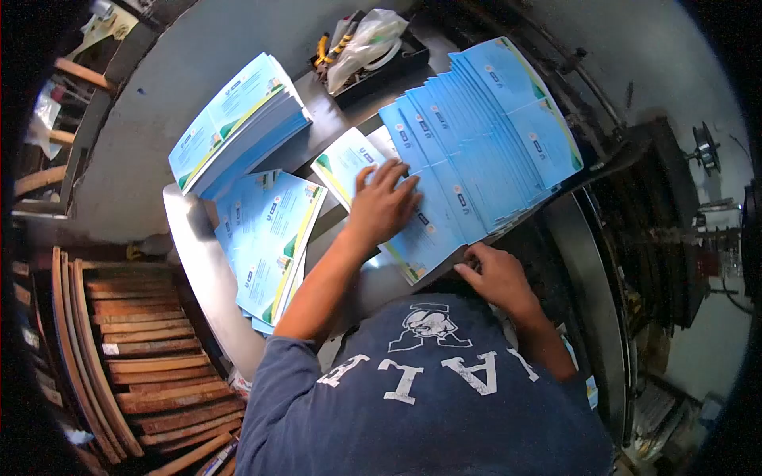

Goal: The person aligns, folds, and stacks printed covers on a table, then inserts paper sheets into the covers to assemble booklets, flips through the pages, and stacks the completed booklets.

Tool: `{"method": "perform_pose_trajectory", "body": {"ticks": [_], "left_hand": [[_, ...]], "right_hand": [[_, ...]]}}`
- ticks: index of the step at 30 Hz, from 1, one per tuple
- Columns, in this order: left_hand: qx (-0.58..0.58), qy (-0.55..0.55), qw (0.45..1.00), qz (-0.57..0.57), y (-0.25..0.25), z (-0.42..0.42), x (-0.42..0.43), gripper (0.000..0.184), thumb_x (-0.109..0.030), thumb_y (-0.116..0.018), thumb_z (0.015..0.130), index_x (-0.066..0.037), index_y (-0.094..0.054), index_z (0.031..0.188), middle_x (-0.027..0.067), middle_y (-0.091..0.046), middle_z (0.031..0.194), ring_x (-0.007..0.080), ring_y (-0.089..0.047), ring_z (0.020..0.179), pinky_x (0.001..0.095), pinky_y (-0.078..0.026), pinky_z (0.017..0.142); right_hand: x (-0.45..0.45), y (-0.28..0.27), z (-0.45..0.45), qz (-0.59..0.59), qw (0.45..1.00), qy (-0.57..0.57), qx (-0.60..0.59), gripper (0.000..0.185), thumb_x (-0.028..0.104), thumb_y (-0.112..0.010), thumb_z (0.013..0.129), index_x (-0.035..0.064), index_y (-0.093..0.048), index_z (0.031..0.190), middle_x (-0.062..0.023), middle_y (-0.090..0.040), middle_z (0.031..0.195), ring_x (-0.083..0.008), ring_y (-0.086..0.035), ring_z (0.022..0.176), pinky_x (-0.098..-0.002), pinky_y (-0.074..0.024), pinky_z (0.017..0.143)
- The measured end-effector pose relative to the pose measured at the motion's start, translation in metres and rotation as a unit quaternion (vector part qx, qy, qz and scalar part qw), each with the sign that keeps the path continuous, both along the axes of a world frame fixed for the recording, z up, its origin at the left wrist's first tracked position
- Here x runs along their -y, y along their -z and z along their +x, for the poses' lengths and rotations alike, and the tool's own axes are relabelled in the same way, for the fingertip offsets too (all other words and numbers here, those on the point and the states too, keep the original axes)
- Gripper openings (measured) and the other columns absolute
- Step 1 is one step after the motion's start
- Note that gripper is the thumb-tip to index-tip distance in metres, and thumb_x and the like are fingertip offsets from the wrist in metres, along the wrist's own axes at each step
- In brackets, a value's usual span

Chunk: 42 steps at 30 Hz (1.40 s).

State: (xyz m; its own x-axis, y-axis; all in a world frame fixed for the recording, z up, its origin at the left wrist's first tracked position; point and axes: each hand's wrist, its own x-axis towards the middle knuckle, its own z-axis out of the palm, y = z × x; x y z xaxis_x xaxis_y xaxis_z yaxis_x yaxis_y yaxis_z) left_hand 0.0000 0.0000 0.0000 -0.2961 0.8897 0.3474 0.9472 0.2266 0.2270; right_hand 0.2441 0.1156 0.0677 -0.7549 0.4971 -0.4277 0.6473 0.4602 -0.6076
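Shirt (432,432): dark navy, short sleeves (282,373); scuffed white serif letters (398,381); white outlined animal-head emblem (429,322). Left hand (381,205), right hand (502,278): both bare.

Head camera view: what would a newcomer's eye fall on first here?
Most likely the wide fan of blue printed sheets, spread across the right of the metal table, with the left hand over its left end. Next, perhaps, the thick stack of similar sheets at the upper left, and the black tray at the top, holding a plastic bag and yellow-handled tools.

The left hand (379,209) lies on fanned blue sheets (486,159), the right hand (502,279) near their lower edge.
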Motion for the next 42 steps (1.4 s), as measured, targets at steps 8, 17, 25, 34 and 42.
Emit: {"method": "perform_pose_trajectory", "body": {"ticks": [8, 17, 25, 34, 42], "left_hand": [[0.026, 0.083, 0.996, -0.001, -0.001, 0.010, -0.015, 0.023, -0.030, -0.068, 0.084, -0.009, -0.060, 0.079, 0.0091, -0.054, 0.092, 0.0273, -0.052, 0.097, 0.0448, -0.029, 0.093], [0.107, 0.230, 0.967, 0.020, -0.088, -0.007, -0.019, 0.031, -0.019, -0.066, 0.081, -0.008, -0.055, 0.054, 0.0032, -0.047, 0.062, 0.0205, -0.051, 0.072, 0.0373, -0.033, 0.079], [0.227, 0.242, 0.943, 0.006, -0.104, -0.013, -0.003, 0.031, -0.017, -0.061, 0.084, -0.006, -0.050, 0.057, 0.0070, -0.042, 0.065, 0.0241, -0.045, 0.072, 0.0383, -0.029, 0.077], [0.305, 0.281, 0.910, 0.015, -0.101, -0.014, -0.003, 0.037, -0.020, -0.062, 0.084, -0.005, -0.044, 0.055, 0.0071, -0.037, 0.062, 0.0241, -0.042, 0.068, 0.0384, -0.029, 0.075], [0.250, 0.256, 0.934, -0.006, -0.112, -0.005, -0.003, 0.029, -0.018, -0.063, 0.085, -0.008, -0.056, 0.058, 0.0026, -0.045, 0.062, 0.0197, -0.048, 0.073, 0.0359, -0.029, 0.079]], "right_hand": [[0.000, -0.007, 0.018, 0.058, 0.991, 0.053, -0.113, 0.028, 0.022, -0.069, 0.083, -0.0004, -0.063, 0.098, -0.0164, -0.067, 0.090, -0.0305, -0.066, 0.078, -0.0375, -0.0503, 0.068], [0.014, -0.047, -0.038, -0.043, 0.959, -0.075, -0.270, 0.021, 0.017, -0.063, 0.089, -0.0023, -0.067, 0.098, -0.0158, -0.068, 0.085, -0.0244, -0.065, 0.072, -0.0335, -0.0501, 0.066], [0.010, -0.071, -0.047, -0.110, 0.957, -0.139, -0.230, 0.018, 0.014, -0.065, 0.088, -0.0024, -0.069, 0.094, -0.0135, -0.069, 0.074, -0.0199, -0.065, 0.063, -0.0299, -0.0500, 0.061], [0.009, -0.082, -0.047, 0.000, 0.925, -0.296, -0.239, 0.017, 0.018, -0.065, 0.084, 0.0052, -0.067, 0.096, -0.0141, -0.069, 0.086, -0.0308, -0.068, 0.077, -0.0408, -0.0530, 0.070], [0.014, -0.082, -0.034, 0.070, 0.922, -0.273, -0.266, 0.016, 0.016, -0.066, 0.081, 0.0054, -0.064, 0.093, -0.0110, -0.068, 0.086, -0.0292, -0.067, 0.079, -0.0407, -0.0526, 0.070]]}}
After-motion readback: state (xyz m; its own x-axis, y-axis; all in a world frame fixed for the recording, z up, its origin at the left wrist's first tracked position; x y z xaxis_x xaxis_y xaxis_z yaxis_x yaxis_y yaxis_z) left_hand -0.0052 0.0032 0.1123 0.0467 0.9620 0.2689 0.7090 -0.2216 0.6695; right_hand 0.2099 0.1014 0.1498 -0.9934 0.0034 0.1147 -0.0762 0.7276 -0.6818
